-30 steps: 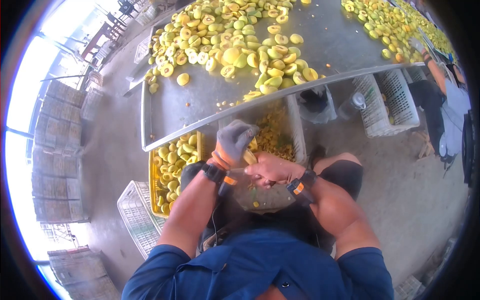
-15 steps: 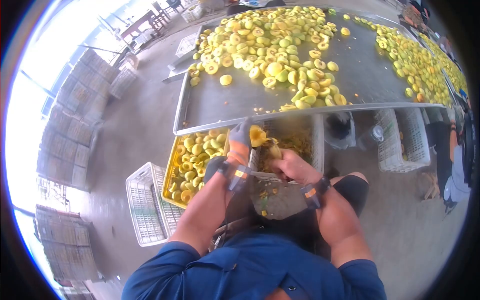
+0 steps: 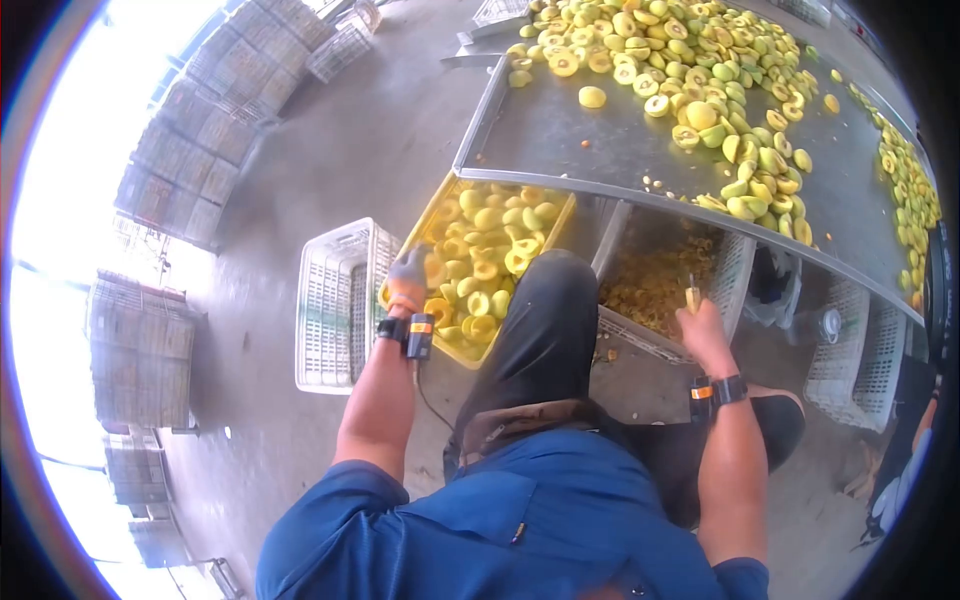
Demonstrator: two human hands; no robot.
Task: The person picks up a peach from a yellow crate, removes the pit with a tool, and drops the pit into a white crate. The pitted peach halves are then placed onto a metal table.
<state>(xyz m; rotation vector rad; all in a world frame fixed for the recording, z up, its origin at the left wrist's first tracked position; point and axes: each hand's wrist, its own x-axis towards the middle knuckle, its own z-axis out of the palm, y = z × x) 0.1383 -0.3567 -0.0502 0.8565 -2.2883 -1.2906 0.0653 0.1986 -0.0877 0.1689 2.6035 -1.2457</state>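
Our gloved left hand [image 3: 405,282] is at the left rim of the yellow crate [image 3: 432,212], with the slatted white crate [image 3: 322,310] just beside and grey floor [image 3: 255,340] beyond; we cannot tell its grip. Our right hand [image 3: 703,330] clenches a slim yellow-handled tool [image 3: 692,297] near the scrap crate [image 3: 735,275]. Rounded, hollowed fruit halves [image 3: 485,270] fill the yellow crate; more cover the smooth metal table [image 3: 535,130].

– Any text to read around the yellow crate [image 3: 427,215]?
– No, none.
– Even on the orange patch [image 3: 421,327] on the strapped box just beside it?
– Too small to make out.
– And on the shirt tag [image 3: 519,533], farther below the crate?
– Also too small.
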